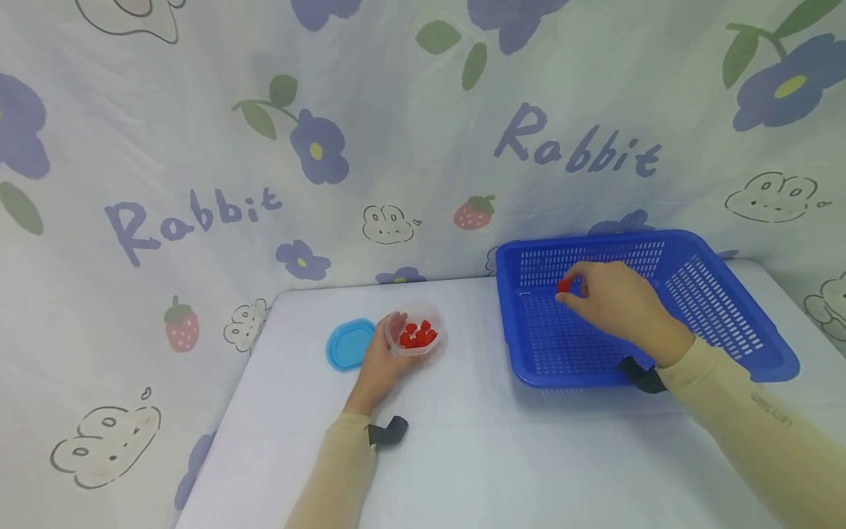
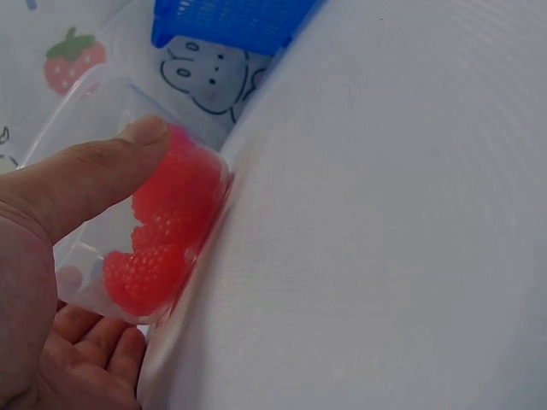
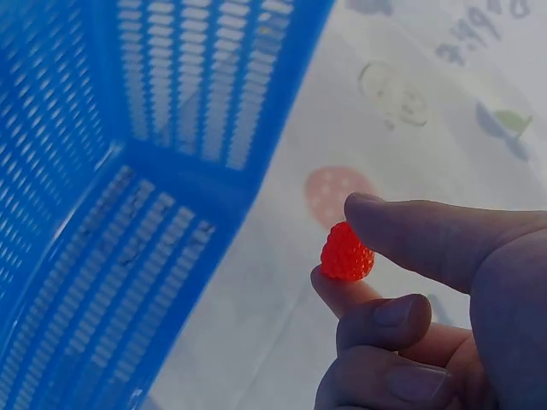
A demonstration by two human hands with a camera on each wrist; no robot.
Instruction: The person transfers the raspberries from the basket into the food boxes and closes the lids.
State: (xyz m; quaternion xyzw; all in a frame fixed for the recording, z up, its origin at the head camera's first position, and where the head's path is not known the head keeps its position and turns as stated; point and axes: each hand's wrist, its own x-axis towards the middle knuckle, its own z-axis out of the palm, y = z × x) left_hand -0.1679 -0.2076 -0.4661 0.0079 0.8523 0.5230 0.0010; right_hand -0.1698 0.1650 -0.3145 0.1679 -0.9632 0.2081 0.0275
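Observation:
My left hand [image 1: 383, 367] grips a clear plastic tub [image 1: 432, 312] from its left side, thumb along the near wall in the left wrist view. Inside the tub lie several red raspberries [image 2: 147, 278]. Between thumb and index finger, my right hand [image 1: 615, 301] pinches a single red raspberry [image 3: 347, 253]. In the head view that hand is over the left part of a blue plastic basket [image 1: 555, 378]. The raspberry is clear of the basket's wall in the right wrist view.
A light blue lid [image 1: 349, 345] lies on the white table [image 1: 456, 470], left of the tub. Behind the table hangs a curtain [image 1: 410, 147] printed with rabbits, flowers and strawberries. The basket stands on the table's right side, close to the curtain.

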